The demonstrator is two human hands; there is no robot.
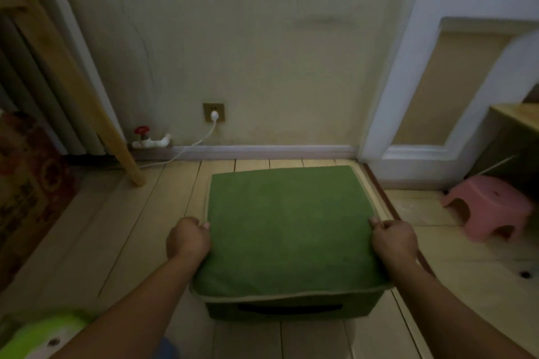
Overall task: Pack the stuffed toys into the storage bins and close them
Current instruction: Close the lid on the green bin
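Observation:
A green fabric storage bin [291,307] stands on the wooden floor in front of me, a dark handle slot in its front wall. Its flat green lid [288,227] covers the top, so the inside is hidden. My left hand [188,239] grips the lid's left edge with curled fingers. My right hand [393,240] grips the right edge the same way. No stuffed toys show, except perhaps a blurred lime-green object [40,335] at the bottom left corner.
A wall with a socket and white plug [214,115] lies just behind the bin. A slanted wooden leg [116,143] and radiator stand at left, a patterned rug [26,192] beside them. A pink plastic stool [490,207] sits right, past a white door frame [388,114].

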